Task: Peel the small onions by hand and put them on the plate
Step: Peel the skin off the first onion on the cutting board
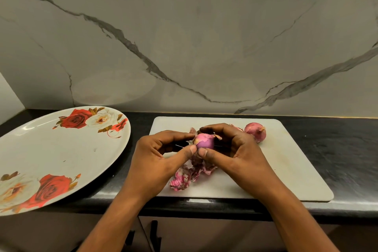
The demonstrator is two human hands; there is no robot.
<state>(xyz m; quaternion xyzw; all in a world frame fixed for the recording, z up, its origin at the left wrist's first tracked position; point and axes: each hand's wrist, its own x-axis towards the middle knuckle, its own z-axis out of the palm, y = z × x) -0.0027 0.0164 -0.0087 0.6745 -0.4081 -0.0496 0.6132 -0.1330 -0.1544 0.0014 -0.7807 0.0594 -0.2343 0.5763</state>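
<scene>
A pale glossy marble wall (204, 37) with dark grey veins fills the upper half of the view. Below it runs a black, faintly speckled stone countertop (337, 149) with a rounded front edge.

On the left of the counter sits a large, smooth white plate (61, 149). It is printed with red and white roses at its far and near rims. Its face shows those roses and a few tiny dark specks.

To the right of the plate lies a flat white cutting board (286, 170), rectangular with rounded corners and a matte surface.

Two bare forearms reach in from the bottom edge and meet over the board. The left hand (157, 155) and the right hand (239, 149) are both curled. Their thumb tips sit side by side on the near side of a small onion (204, 142), and their fingers arch over its top. The onion is pinched between the two hands and held just above the board. It is smooth, purple-pink and rounded, with a dry papery scrap sticking up at its right end.

A second onion (255, 131), darker red with its dry skin on, rests on the far part of the board, just beyond the right hand.

A crumpled heap of thin pink and white onion peels (190, 174) lies on the board beneath the hands.
</scene>
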